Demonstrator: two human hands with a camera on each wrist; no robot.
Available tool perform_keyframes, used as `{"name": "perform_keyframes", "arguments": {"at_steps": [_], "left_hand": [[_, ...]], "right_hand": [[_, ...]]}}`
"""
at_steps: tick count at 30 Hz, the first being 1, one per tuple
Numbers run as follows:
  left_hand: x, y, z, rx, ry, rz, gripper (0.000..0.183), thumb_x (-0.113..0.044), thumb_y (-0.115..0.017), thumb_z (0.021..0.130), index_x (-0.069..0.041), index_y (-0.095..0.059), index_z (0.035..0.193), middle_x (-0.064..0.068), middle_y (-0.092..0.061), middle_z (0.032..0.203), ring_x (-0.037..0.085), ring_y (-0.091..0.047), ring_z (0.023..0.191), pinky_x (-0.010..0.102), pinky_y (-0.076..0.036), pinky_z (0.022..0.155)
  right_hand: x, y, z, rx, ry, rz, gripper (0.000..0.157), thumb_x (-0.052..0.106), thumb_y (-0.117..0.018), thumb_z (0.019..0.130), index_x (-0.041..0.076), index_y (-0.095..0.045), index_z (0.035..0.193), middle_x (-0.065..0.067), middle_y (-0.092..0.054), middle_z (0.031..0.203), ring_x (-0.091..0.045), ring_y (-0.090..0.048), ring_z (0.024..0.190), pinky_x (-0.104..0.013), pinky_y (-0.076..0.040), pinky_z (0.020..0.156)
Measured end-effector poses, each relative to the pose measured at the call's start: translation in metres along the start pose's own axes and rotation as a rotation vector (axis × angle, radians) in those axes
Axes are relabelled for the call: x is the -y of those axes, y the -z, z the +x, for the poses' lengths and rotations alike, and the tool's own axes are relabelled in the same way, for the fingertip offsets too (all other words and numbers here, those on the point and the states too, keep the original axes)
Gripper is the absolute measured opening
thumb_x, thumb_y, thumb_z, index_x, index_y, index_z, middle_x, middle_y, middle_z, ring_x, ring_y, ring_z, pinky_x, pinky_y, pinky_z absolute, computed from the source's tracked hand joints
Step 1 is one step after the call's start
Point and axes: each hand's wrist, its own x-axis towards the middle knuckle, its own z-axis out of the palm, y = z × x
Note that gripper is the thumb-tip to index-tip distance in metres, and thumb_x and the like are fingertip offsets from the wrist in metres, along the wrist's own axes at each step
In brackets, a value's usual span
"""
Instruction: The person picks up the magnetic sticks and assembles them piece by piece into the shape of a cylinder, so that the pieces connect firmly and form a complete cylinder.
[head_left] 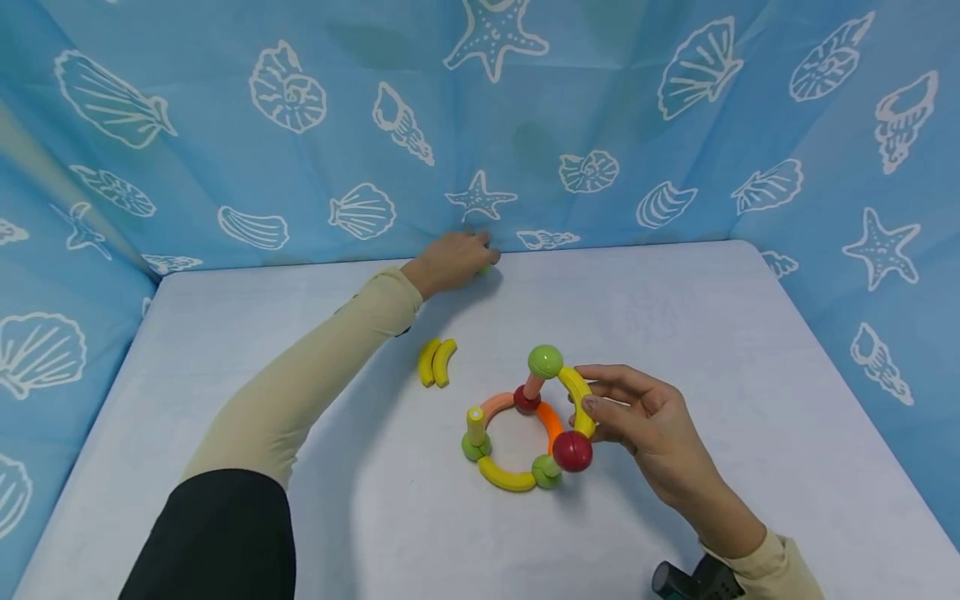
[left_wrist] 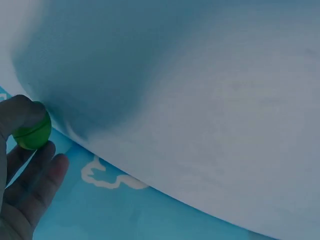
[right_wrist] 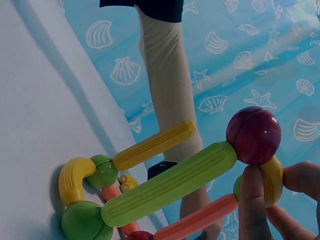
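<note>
My left hand (head_left: 456,262) reaches to the table's far edge. There it pinches a green ball (left_wrist: 35,132), thumb on one side and fingertips beneath, in the left wrist view. My right hand (head_left: 652,421) grips a curved yellow rod (head_left: 576,392) high on a standing frame of balls and rods. That rod joins a green ball (head_left: 545,361) to a dark red ball (right_wrist: 254,135). Below them, upright pink and light green rods (right_wrist: 170,185) run down to a ring of curved rods and balls on the table. A yellow upright rod (right_wrist: 154,145) ends free at its top.
Two curved yellow rods (head_left: 435,362) lie side by side left of the frame on the white table (head_left: 660,308). A blue curtain with shell prints (head_left: 480,125) hangs behind and along both sides. A dark device (head_left: 697,579) sits at my right wrist.
</note>
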Motion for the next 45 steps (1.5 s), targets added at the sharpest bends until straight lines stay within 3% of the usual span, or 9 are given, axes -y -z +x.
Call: {"name": "perform_keyframes", "arguments": {"at_steps": [12, 24, 30, 37, 41, 45], "left_hand": [[0.006, 0.008, -0.039, -0.093, 0.107, -0.325, 0.031, -0.005, -0.075, 0.085, -0.005, -0.068, 0.116, 0.011, -0.055, 0.104, 0.024, -0.052, 0.088, 0.035, -0.049, 0.078], [0.006, 0.007, -0.077, -0.191, 0.18, -0.493, 0.032, 0.007, -0.071, 0.084, 0.001, -0.071, 0.115, 0.012, -0.059, 0.113, 0.023, -0.057, 0.096, 0.032, -0.052, 0.081], [-0.001, 0.013, -0.098, -0.262, 0.207, -0.583, 0.032, 0.006, -0.069, 0.086, -0.001, -0.072, 0.117, 0.012, -0.059, 0.117, 0.024, -0.058, 0.1, 0.034, -0.054, 0.082], [-0.01, 0.023, -0.127, -0.338, 0.248, -0.612, 0.031, 0.003, -0.071, 0.088, -0.004, -0.072, 0.118, 0.01, -0.058, 0.119, 0.022, -0.061, 0.101, 0.03, -0.056, 0.083], [-0.019, 0.027, -0.146, -0.412, 0.283, -0.668, 0.03, 0.003, -0.073, 0.087, -0.003, -0.073, 0.116, 0.012, -0.058, 0.121, 0.024, -0.063, 0.101, 0.032, -0.057, 0.082], [-0.031, 0.032, -0.165, -0.532, 0.302, -0.689, 0.029, 0.005, -0.077, 0.083, -0.003, -0.075, 0.111, 0.011, -0.061, 0.115, 0.024, -0.064, 0.098, 0.033, -0.059, 0.077]], "right_hand": [[-0.001, -0.001, 0.001, -0.014, -0.009, -0.015, 0.031, 0.004, -0.064, 0.096, 0.0, -0.062, 0.128, -0.013, -0.062, 0.098, -0.023, -0.067, 0.074, -0.035, -0.06, 0.072], [-0.003, -0.001, 0.002, 0.005, 0.004, 0.004, 0.031, 0.003, -0.064, 0.097, 0.0, -0.062, 0.128, -0.013, -0.063, 0.1, -0.022, -0.067, 0.074, -0.036, -0.06, 0.072], [-0.003, 0.0, 0.0, -0.004, 0.001, -0.008, 0.031, 0.003, -0.064, 0.097, 0.0, -0.062, 0.128, -0.012, -0.063, 0.099, -0.021, -0.066, 0.074, -0.034, -0.06, 0.072], [-0.003, -0.002, -0.002, -0.016, 0.006, -0.003, 0.031, 0.003, -0.064, 0.097, 0.0, -0.062, 0.128, -0.013, -0.064, 0.101, -0.022, -0.066, 0.077, -0.034, -0.06, 0.071], [-0.004, -0.002, -0.004, -0.01, 0.016, 0.006, 0.031, 0.002, -0.063, 0.097, -0.001, -0.062, 0.127, -0.014, -0.065, 0.102, -0.023, -0.068, 0.078, -0.034, -0.06, 0.071], [-0.004, -0.001, -0.004, 0.006, 0.03, 0.023, 0.03, 0.0, -0.062, 0.097, -0.002, -0.062, 0.127, -0.013, -0.066, 0.102, -0.023, -0.069, 0.079, -0.034, -0.06, 0.071]]}}
